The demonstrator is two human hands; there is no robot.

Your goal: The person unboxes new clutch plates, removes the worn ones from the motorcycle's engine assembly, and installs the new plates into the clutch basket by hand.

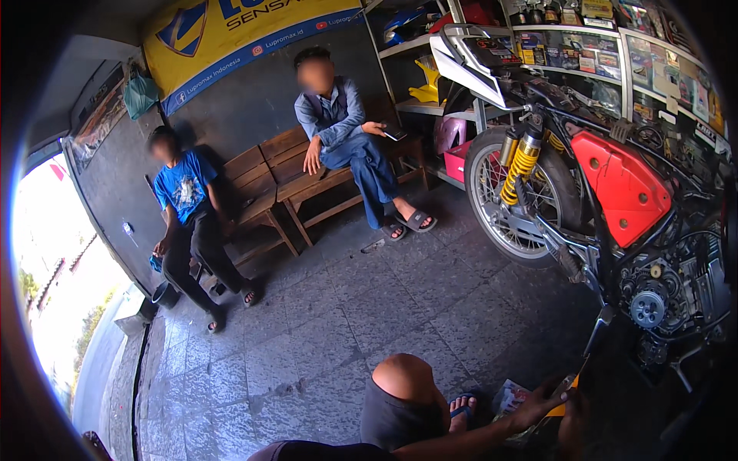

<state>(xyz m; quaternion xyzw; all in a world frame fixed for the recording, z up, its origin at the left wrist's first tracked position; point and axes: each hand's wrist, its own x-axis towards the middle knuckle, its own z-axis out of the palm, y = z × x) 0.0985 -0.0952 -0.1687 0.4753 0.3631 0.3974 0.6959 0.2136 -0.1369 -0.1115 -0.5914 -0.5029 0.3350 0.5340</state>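
Seemingly, the left hand (pixel 533 409) held a small part (pixel 565 385), fingers pinched, near the engine (pixel 649 307); shadow hid the right hand's (pixel 571 425) grip. A slack pinch risked dropping it.

Reads as a small motorcycle repair workshop with a parts shop built in. On my remote feed a motorcycle (pixel 598 184) stands at the right, frame tubes bare, engine (pixel 663 300) opened up with round inner parts exposed. Behind it I see white-framed shelves (pixel 624 77) packed with small boxes (pixel 540 56) and packets; labels aside, can't tell contents. A yellow bodywork panel (pixel 427 81) sits on shelving left of those. Large yellow-and-blue banner (pixel 254 48) on the dark wall looks like trade advertising. Wooden benches (pixel 254 178) and two seated people along that wall. Floor (pixel 323 307) is dark tile; left side opens onto a road (pixel 96 361).
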